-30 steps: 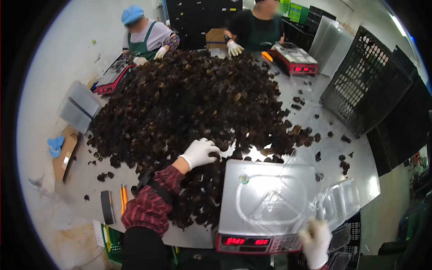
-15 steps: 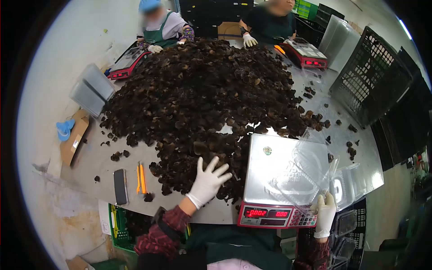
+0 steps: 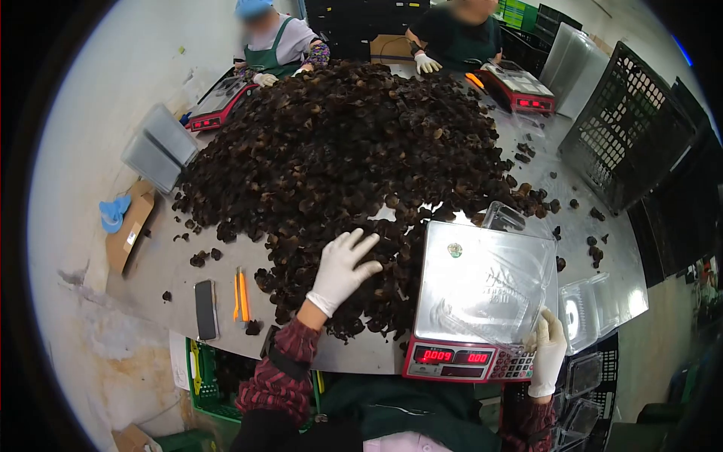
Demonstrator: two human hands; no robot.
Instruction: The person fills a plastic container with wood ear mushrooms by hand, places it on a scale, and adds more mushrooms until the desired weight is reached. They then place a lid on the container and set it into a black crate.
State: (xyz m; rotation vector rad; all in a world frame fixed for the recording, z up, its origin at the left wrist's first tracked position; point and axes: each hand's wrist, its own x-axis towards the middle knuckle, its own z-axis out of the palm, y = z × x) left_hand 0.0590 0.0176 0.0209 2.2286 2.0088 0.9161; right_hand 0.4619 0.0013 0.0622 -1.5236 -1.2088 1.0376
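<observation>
Brightly lit, partly from a strip light (image 3: pixel 682 50) far right. Glaring white on the steel weighing plate (image 3: pixel 461 273) near right, murky across the dark heap (image 3: pixel 361 151). Bowed by wide-angle distortion, black-rimmed, blurred over far co-workers' faces (image 3: pixel 259 21).

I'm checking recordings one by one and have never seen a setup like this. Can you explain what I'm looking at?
There is no machine arm here: a person works with their own gloved hands. The one camera sits on that person's head, looking forward and down, so the rounded view is theirs.

On the metal table lies a large pile of dark, crinkled pieces. Nearer are a phone, an orange tool and a red-fronted scale.

The left hand is spread at the pile's near edge; whether it grips anything is unclear. The right hand holds the edge of a clear plastic container over the scale. Across the table are two other people.
</observation>
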